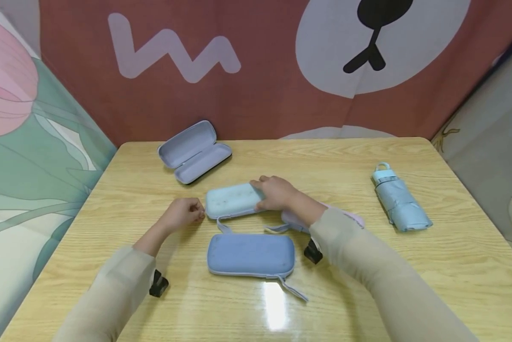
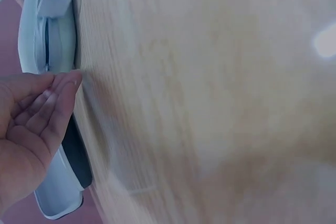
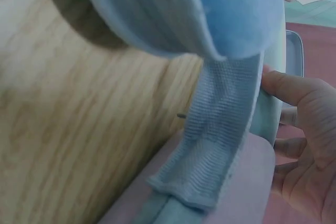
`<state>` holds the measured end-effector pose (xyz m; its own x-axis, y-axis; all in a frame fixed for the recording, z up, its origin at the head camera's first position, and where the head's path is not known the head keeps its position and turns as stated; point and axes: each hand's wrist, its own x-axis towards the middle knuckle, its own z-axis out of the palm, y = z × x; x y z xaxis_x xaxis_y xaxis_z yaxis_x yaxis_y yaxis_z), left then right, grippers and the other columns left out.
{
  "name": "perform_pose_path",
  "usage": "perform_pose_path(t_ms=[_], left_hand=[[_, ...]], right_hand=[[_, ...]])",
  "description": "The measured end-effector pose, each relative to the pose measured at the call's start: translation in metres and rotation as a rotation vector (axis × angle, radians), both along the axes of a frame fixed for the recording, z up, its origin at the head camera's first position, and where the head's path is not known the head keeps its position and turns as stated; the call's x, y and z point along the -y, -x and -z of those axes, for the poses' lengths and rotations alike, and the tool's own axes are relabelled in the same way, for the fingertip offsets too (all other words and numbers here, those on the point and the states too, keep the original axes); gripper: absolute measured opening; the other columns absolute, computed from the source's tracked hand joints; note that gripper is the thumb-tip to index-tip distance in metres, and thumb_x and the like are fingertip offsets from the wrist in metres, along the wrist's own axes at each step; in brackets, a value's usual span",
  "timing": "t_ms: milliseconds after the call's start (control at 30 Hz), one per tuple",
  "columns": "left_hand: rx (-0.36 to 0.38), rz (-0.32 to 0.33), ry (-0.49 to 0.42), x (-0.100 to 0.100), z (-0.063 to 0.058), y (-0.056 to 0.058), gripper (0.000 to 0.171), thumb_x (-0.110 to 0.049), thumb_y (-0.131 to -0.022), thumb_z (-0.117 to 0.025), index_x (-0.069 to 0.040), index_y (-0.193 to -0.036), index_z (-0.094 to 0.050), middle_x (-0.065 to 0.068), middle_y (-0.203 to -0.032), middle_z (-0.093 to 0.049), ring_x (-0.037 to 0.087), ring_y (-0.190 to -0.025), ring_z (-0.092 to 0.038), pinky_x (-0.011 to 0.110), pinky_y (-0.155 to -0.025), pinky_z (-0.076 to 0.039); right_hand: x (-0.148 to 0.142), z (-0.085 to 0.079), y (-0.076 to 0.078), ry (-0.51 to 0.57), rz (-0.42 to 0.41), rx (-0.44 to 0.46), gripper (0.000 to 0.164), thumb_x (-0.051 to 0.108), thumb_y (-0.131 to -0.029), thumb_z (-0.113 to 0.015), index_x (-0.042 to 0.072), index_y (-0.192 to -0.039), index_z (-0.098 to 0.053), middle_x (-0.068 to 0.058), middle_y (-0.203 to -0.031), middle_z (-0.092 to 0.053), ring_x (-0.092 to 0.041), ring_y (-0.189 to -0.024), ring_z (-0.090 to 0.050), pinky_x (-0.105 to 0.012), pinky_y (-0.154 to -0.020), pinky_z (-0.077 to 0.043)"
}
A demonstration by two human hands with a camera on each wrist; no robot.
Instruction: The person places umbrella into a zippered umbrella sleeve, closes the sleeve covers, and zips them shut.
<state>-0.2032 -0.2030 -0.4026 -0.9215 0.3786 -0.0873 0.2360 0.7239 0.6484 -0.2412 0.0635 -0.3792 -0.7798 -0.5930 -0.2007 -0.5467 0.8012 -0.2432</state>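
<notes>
A pale mint zippered case (image 1: 230,200) lies in the middle of the table, a strap at its near left corner. My right hand (image 1: 277,192) grips its right end, thumb on the near side and fingers over the far side. At the other end my left hand (image 1: 182,216) has curled fingers, thumb and fingertips pinching at the zipper (image 2: 47,51); the pull itself is hidden by the fingertips. Nearer me lies a blue case (image 1: 251,254) with its strap to the right. A lilac case (image 1: 294,222) sits partly hidden under my right forearm.
An open grey-lavender hard case (image 1: 196,156) stands at the back left of the wooden table (image 1: 123,190). On the right lies a folded light-blue umbrella (image 1: 403,202). A reddish patterned cloth (image 1: 264,104) hangs behind the table's far edge.
</notes>
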Motion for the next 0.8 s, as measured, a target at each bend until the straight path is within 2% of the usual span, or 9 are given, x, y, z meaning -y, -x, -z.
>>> perform_pose_path(t_ms=[200,400,500,667,800], left_hand=[[0.025,0.016,0.020,-0.001,0.001,-0.012,0.010,-0.002,-0.081,-0.055,-0.002,-0.072,-0.059,0.003,-0.065,-0.059,0.012,-0.058,-0.052,0.023,-0.052,-0.043],[0.026,0.037,0.038,0.001,-0.001,-0.020,0.011,-0.003,-0.081,-0.056,-0.003,-0.071,-0.058,0.001,-0.063,-0.058,0.011,-0.056,-0.050,0.024,-0.051,-0.041],[0.058,0.036,0.008,0.001,-0.001,-0.024,0.010,-0.002,-0.081,-0.056,-0.003,-0.071,-0.058,0.002,-0.064,-0.058,0.012,-0.057,-0.053,0.025,-0.052,-0.044],[0.158,0.023,-0.089,-0.001,0.001,-0.029,0.009,0.001,-0.081,-0.055,0.001,-0.073,-0.058,0.005,-0.066,-0.059,0.015,-0.061,-0.057,0.025,-0.055,-0.048],[0.146,0.013,-0.082,0.000,0.002,-0.032,0.010,0.000,-0.081,-0.056,0.000,-0.072,-0.060,0.003,-0.063,-0.059,0.014,-0.058,-0.056,0.025,-0.053,-0.047]], right_hand=[[0.002,0.002,-0.005,0.003,0.005,-0.034,0.073,0.043,-0.074,-0.063,0.009,-0.132,-0.035,-0.016,-0.124,-0.043,-0.030,-0.102,-0.047,-0.038,-0.088,-0.036],[0.008,0.003,-0.014,0.000,0.029,-0.029,0.073,0.044,-0.075,-0.062,0.010,-0.133,-0.034,-0.017,-0.125,-0.041,-0.032,-0.102,-0.047,-0.039,-0.086,-0.037],[0.011,0.003,-0.018,-0.010,0.039,-0.042,0.073,0.045,-0.074,-0.062,0.011,-0.133,-0.035,-0.016,-0.125,-0.041,-0.031,-0.102,-0.047,-0.038,-0.086,-0.038],[0.014,0.004,-0.024,-0.029,0.052,-0.045,0.073,0.046,-0.074,-0.061,0.011,-0.133,-0.035,-0.016,-0.126,-0.041,-0.032,-0.103,-0.047,-0.039,-0.086,-0.037],[0.018,0.003,-0.028,-0.034,0.043,-0.063,0.073,0.046,-0.074,-0.062,0.010,-0.132,-0.036,-0.017,-0.124,-0.043,-0.032,-0.101,-0.047,-0.039,-0.087,-0.036]])
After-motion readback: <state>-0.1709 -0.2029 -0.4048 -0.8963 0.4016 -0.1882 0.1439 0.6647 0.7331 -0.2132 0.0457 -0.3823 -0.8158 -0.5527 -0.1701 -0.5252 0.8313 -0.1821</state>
